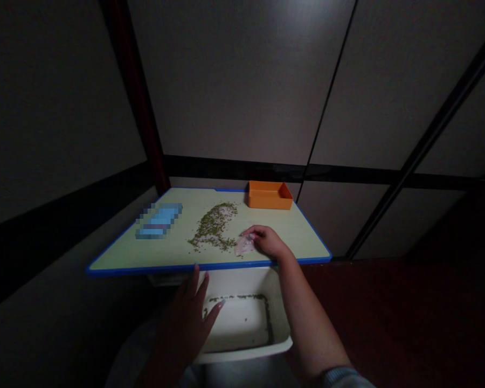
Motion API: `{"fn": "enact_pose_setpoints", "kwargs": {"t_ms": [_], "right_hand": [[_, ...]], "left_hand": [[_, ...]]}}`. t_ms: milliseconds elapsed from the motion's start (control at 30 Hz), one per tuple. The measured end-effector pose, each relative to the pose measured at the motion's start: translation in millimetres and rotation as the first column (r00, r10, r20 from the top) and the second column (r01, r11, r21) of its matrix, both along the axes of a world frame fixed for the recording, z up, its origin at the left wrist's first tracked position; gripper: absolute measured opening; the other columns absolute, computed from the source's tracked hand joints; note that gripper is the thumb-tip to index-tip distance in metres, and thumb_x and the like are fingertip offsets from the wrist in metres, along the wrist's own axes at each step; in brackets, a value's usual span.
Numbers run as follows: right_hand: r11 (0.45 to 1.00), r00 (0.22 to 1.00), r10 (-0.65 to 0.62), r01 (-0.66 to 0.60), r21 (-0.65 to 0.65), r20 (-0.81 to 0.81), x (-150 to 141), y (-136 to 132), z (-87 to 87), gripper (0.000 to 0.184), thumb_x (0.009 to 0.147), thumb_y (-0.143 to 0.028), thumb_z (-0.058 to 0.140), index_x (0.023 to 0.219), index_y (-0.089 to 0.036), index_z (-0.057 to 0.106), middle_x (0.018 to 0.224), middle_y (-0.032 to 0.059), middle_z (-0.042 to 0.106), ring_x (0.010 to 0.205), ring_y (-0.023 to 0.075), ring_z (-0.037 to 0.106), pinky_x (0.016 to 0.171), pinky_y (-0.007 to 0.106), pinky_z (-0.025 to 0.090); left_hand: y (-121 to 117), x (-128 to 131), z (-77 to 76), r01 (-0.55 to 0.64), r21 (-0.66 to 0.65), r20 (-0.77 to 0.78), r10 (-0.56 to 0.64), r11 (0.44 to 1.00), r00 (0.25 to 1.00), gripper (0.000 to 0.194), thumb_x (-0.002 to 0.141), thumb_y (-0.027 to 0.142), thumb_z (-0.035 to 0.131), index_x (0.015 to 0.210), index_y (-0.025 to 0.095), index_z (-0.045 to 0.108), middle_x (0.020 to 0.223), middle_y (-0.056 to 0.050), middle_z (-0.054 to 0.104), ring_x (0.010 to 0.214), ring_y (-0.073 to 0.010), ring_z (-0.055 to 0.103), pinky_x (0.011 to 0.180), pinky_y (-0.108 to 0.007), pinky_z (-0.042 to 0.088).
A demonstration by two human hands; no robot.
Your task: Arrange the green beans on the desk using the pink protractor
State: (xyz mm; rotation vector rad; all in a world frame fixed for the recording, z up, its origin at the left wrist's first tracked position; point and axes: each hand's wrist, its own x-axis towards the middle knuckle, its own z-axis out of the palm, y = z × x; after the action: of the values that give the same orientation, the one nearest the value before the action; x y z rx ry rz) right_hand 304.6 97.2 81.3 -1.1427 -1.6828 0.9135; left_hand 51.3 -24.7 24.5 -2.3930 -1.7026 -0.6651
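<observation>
My right hand [269,241] is over the front right part of a pale green tabletop, its fingers closed on a thin, pinkish, see-through piece [244,246] that looks like plastic. Just left of that piece, small green grains [212,226], like mung beans, lie scattered in a patch. My left hand [194,310] has its fingers spread over the left side of a white bin [242,355]; whether it presses on the wall I cannot tell. Some grains lie along the edges of the bin's floor. The bin sits below the table's front edge.
An orange open box [270,202] stands at the table's back right corner. On the left lies a blurred-out light blue flat item [159,221]. Blue trim [145,270] edges the table [117,258]. Dark-banded panels [242,97] rise behind it, and reddish floor [388,312] shows at right.
</observation>
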Motion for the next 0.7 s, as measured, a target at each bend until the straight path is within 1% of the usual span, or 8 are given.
{"fn": "enact_pose_setpoints", "kwargs": {"t_ms": [100, 233, 333, 467, 600, 700], "right_hand": [[0.999, 0.999, 0.038, -0.037, -0.034, 0.021, 0.3, -2.7, 2.2, 0.021, 0.075, -0.011, 0.052, 0.084, -0.013, 0.071, 0.074, 0.0019, 0.064, 0.066, 0.0106, 0.051, 0.064, 0.023, 0.039], [0.988, 0.993, 0.115, -0.112, -0.104, 0.022, 2.5, -5.8, 3.3, 0.019, 0.073, -0.010, 0.056, 0.085, -0.013, 0.070, 0.063, -0.0032, 0.055, 0.058, 0.0082, 0.044, 0.059, 0.020, 0.035], [0.980, 0.988, 0.156, -0.152, -0.130, 0.019, 4.6, -7.5, 3.8, 0.019, 0.071, -0.011, 0.060, 0.086, -0.014, 0.069, 0.059, -0.0058, 0.049, 0.057, 0.0077, 0.043, 0.057, 0.020, 0.034], [0.976, 0.988, 0.157, -0.153, -0.157, 0.014, 5.3, -8.8, 5.1, 0.019, 0.068, -0.009, 0.061, 0.085, -0.014, 0.068, 0.059, -0.0066, 0.048, 0.055, 0.0068, 0.042, 0.055, 0.019, 0.033], [0.961, 0.980, 0.200, -0.198, -0.193, -0.008, 5.2, -9.5, 6.8, 0.017, 0.070, -0.012, 0.061, 0.085, -0.015, 0.067, 0.057, -0.0075, 0.046, 0.050, 0.0060, 0.038, 0.049, 0.018, 0.028], [0.954, 0.973, 0.232, -0.230, -0.193, -0.016, 5.5, -9.7, 7.3, 0.018, 0.070, -0.013, 0.061, 0.087, -0.015, 0.066, 0.056, -0.0080, 0.045, 0.050, 0.0057, 0.036, 0.047, 0.017, 0.027]], "left_hand": [[-0.3, 0.0, 1.9, -0.001, -0.010, 0.000, 0.001, 1.000, 1.000, 0.062, 0.082, 0.051, 0.046, 0.134, 0.016, 0.048, 0.151, -0.015, 0.036, 0.131, -0.0340, 0.047, 0.102, -0.048, 0.046], [-0.3, 0.5, 2.6, -0.007, -0.007, -0.028, 0.007, 1.000, 1.000, 0.063, 0.082, 0.051, 0.046, 0.134, 0.016, 0.048, 0.151, -0.015, 0.036, 0.131, -0.0353, 0.047, 0.100, -0.048, 0.047], [0.3, 0.6, 0.1, -0.013, -0.001, -0.029, 0.013, 1.000, 0.999, 0.063, 0.083, 0.052, 0.045, 0.135, 0.016, 0.047, 0.152, -0.015, 0.035, 0.130, -0.0347, 0.047, 0.101, -0.047, 0.046], [0.6, 0.7, -1.6, -0.015, -0.004, -0.021, 0.015, 1.000, 1.000, 0.064, 0.082, 0.053, 0.045, 0.134, 0.015, 0.048, 0.153, -0.015, 0.034, 0.132, -0.0341, 0.046, 0.104, -0.047, 0.044], [-1.0, 1.4, 2.7, -0.008, -0.002, -0.018, 0.008, 1.000, 1.000, 0.063, 0.082, 0.052, 0.045, 0.133, 0.016, 0.048, 0.153, -0.014, 0.034, 0.133, -0.0333, 0.045, 0.104, -0.047, 0.045], [-2.0, 1.9, 6.6, -0.004, -0.012, -0.030, 0.004, 1.000, 1.000, 0.063, 0.082, 0.052, 0.046, 0.134, 0.015, 0.048, 0.153, -0.015, 0.034, 0.131, -0.0347, 0.047, 0.102, -0.048, 0.046]]}}
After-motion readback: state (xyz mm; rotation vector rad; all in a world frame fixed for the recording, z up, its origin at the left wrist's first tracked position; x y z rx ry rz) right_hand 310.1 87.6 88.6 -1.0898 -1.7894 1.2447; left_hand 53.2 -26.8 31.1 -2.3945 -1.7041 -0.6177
